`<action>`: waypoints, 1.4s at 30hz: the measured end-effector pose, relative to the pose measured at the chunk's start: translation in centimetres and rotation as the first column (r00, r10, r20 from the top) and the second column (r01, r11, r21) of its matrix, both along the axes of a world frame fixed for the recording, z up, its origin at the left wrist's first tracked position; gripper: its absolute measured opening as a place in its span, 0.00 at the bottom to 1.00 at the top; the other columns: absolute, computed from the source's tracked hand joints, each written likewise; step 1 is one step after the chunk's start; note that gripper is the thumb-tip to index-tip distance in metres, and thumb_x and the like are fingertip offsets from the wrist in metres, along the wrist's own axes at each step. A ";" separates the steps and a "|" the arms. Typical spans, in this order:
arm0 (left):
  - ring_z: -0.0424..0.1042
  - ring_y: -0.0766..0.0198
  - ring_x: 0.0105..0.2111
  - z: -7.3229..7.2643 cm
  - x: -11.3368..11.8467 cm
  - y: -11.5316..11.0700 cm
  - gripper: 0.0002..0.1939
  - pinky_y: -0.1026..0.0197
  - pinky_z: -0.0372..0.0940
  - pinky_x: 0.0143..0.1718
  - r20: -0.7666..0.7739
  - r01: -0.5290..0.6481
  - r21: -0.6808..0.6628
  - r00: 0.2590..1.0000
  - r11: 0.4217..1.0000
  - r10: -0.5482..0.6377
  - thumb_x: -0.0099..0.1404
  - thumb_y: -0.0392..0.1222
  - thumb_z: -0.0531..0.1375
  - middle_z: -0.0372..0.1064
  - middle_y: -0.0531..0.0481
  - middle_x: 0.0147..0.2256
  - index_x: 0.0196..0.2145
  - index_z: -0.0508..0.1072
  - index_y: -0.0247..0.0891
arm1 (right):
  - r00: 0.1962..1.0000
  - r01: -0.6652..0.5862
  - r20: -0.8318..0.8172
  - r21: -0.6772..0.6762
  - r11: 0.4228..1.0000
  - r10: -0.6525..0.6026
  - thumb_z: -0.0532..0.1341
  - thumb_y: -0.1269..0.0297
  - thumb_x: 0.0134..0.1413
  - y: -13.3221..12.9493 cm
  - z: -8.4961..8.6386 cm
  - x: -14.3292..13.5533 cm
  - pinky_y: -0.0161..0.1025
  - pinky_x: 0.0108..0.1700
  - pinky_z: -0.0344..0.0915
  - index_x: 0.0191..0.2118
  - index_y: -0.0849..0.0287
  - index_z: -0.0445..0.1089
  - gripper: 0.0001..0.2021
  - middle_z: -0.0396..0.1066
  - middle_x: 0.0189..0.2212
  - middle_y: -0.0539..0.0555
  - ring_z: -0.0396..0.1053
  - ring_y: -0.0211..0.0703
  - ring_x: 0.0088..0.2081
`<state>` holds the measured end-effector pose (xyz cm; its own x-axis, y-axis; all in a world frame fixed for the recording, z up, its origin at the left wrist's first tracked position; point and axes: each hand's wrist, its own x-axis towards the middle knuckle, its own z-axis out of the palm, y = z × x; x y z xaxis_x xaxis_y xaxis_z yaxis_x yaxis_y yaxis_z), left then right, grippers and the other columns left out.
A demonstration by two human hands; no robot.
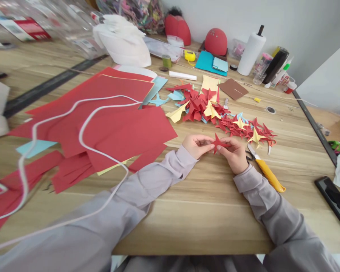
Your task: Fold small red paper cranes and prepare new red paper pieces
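Between my hands is a red paper star, held up just above the wooden table. My left hand pinches its left point, thumb against fingers. On the other side my right hand grips the star's right point the same way. Just beyond the hands lies a pile of folded paper stars, mostly red with some yellow and light blue. A utility knife with a yellow handle rests beside my right wrist, next to partly hidden scissors.
Red paper sheets spread over the left side, with a white cable across them and my left sleeve. A phone lies at the right edge. Tissues, a yellow tape measure, blue paper and a white roll stand farther back.
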<state>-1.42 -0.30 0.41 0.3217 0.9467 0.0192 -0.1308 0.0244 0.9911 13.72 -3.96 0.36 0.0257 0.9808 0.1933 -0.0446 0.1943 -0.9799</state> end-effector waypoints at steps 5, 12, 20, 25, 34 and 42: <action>0.66 0.68 0.17 -0.5 0.0 0.3 0.14 0.65 0.62 0.19 0.092 0.046 -0.022 0.995 0.999 -0.044 0.39 0.43 0.70 0.70 0.49 0.18 0.24 0.76 0.32 | 0.998 -0.041 -0.046 0.012 0.999 0.042 0.68 0.66 0.40 -0.2 0.5 -0.3 0.37 0.31 0.68 0.27 0.56 0.71 0.05 0.72 0.23 0.48 0.68 0.36 0.25; 0.69 0.68 0.19 0.3 -0.6 0.4 0.12 0.65 0.65 0.24 0.153 0.147 -0.097 0.979 0.984 -0.131 0.40 0.38 0.69 0.72 0.49 0.18 0.26 0.77 0.31 | 0.999 -0.042 0.026 0.141 0.989 0.039 0.66 0.68 0.44 -0.3 0.9 -0.2 0.37 0.31 0.65 0.25 0.56 0.74 0.01 0.70 0.23 0.49 0.68 0.36 0.26; 0.70 0.67 0.20 0.9 -0.4 0.1 0.14 0.64 0.67 0.26 0.078 0.101 -0.076 0.992 0.992 -0.095 0.40 0.41 0.69 0.73 0.48 0.21 0.26 0.77 0.32 | 0.991 -0.022 0.133 0.224 0.974 -0.008 0.64 0.70 0.46 -0.2 0.6 0.3 0.37 0.32 0.64 0.27 0.55 0.73 0.02 0.70 0.24 0.50 0.67 0.38 0.28; 0.69 0.67 0.19 0.8 -0.5 0.3 0.13 0.64 0.66 0.24 0.119 0.113 -0.146 0.988 0.983 -0.096 0.37 0.40 0.71 0.73 0.48 0.19 0.23 0.77 0.32 | 0.982 -0.017 0.186 0.231 0.973 -0.027 0.63 0.69 0.47 -0.3 0.5 0.3 0.38 0.33 0.64 0.27 0.56 0.73 0.02 0.70 0.24 0.51 0.67 0.38 0.28; 0.72 0.65 0.23 0.8 -0.5 0.2 0.16 0.62 0.68 0.29 0.041 0.141 -0.042 0.989 0.989 -0.139 0.41 0.43 0.70 0.75 0.46 0.24 0.27 0.77 0.31 | 0.967 -0.029 0.252 0.263 0.964 -0.040 0.63 0.67 0.48 -0.3 0.5 0.4 0.40 0.34 0.65 0.25 0.55 0.73 0.03 0.69 0.24 0.51 0.67 0.40 0.29; 0.72 0.64 0.25 0.5 -0.4 0.3 0.16 0.62 0.68 0.31 0.034 0.124 0.005 0.992 0.992 -0.124 0.37 0.43 0.71 0.75 0.46 0.25 0.25 0.77 0.32 | 0.961 0.021 0.264 0.223 0.975 -0.081 0.64 0.67 0.46 -0.4 0.0 0.5 0.39 0.37 0.68 0.34 0.54 0.73 0.06 0.73 0.30 0.51 0.70 0.40 0.32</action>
